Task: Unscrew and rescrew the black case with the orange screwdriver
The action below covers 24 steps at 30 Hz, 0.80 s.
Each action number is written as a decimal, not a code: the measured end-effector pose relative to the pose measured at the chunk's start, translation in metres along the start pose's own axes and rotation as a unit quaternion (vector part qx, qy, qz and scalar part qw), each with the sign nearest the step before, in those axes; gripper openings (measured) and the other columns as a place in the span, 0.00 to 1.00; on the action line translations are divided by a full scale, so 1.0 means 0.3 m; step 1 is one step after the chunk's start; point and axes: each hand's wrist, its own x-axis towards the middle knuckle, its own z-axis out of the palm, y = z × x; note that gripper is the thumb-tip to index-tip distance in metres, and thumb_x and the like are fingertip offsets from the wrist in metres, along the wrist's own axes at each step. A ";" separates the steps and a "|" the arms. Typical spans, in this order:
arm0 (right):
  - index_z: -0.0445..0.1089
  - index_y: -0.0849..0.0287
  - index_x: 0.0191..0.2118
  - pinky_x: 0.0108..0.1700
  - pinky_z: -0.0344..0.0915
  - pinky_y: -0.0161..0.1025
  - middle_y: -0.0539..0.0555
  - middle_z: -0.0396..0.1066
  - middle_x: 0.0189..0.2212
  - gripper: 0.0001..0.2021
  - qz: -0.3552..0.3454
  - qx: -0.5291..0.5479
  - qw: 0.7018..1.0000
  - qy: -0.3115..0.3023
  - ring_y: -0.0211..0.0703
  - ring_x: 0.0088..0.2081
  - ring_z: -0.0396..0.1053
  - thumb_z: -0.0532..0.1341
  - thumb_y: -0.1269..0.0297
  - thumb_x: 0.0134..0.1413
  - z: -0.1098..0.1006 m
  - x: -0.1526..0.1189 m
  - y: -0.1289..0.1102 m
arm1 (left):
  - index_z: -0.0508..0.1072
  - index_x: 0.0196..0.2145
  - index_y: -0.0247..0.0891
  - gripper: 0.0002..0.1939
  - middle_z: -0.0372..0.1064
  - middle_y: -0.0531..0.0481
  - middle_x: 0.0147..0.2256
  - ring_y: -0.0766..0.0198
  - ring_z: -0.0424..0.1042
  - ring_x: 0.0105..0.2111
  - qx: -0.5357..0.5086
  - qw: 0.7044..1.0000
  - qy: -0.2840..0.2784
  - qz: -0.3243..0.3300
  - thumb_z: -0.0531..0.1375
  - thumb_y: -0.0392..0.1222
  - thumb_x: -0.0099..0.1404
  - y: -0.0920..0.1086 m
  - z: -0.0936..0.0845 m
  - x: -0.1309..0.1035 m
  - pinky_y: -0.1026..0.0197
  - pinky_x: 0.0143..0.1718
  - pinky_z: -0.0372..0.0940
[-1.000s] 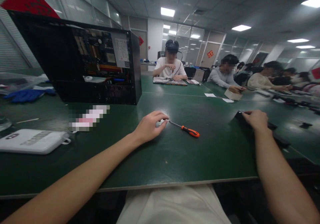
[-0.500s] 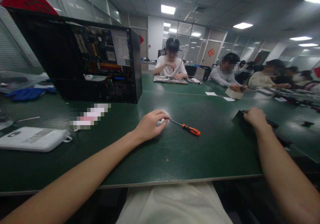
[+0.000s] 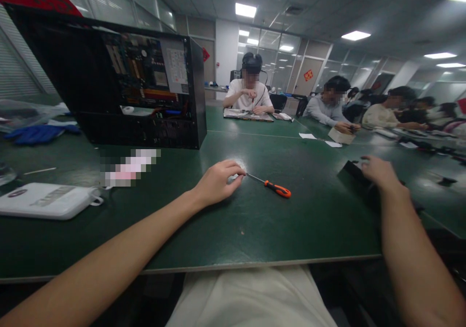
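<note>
On the table's middle lies a screwdriver with an orange and black handle pointing right. My left hand rests on the tabletop, thumb and forefinger pinched at the tip of its thin metal shaft. Farther right, my right hand is over a dark, flat-sided black part. Its fingers are loosely apart just beside the part's upper edge; whether they still touch it is hard to see. The hand and forearm hide much of the black part.
An opened black computer case stands at the back left. Left of me lie a white power bank and blue gloves. Across the green table, a person works on a flat panel. Papers lie farther right.
My right hand has loosened its grip on the black part and shifted slightly right, fingers parting. My left hand and the screwdriver have stayed put.
</note>
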 end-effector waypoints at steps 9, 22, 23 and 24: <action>0.72 0.50 0.38 0.39 0.68 0.54 0.72 0.75 0.33 0.18 0.168 -0.002 0.981 -0.100 0.63 0.37 0.76 0.67 0.42 0.53 -0.044 -0.184 0.271 | 0.80 0.42 0.39 0.09 0.79 0.45 0.43 0.54 0.77 0.45 -0.005 1.000 0.010 -0.017 0.59 0.36 0.72 -0.007 -0.001 -0.001 0.52 0.50 0.71; 0.62 0.48 0.32 0.37 0.66 0.51 0.60 0.73 0.28 0.18 0.054 0.082 0.991 -0.095 0.59 0.32 0.72 0.66 0.43 0.52 -0.225 -0.335 0.073 | 0.81 0.41 0.38 0.08 0.79 0.44 0.41 0.55 0.77 0.43 -0.046 0.997 0.028 -0.053 0.60 0.38 0.71 -0.009 -0.006 0.003 0.53 0.49 0.69; 0.63 0.49 0.34 0.37 0.66 0.49 0.59 0.74 0.31 0.18 0.026 0.101 0.990 -0.098 0.57 0.33 0.73 0.66 0.43 0.53 -0.255 -0.349 0.017 | 0.81 0.40 0.37 0.08 0.79 0.45 0.41 0.55 0.77 0.42 -0.052 0.996 0.032 -0.062 0.60 0.38 0.71 -0.005 -0.008 0.005 0.53 0.48 0.69; 0.65 0.50 0.36 0.37 0.66 0.48 0.59 0.75 0.33 0.18 -0.010 0.125 0.987 -0.099 0.56 0.34 0.73 0.66 0.43 0.55 -0.284 -0.363 -0.047 | 0.81 0.41 0.37 0.08 0.79 0.45 0.41 0.56 0.77 0.41 -0.059 0.995 0.036 -0.071 0.60 0.39 0.71 0.000 -0.009 0.007 0.54 0.47 0.69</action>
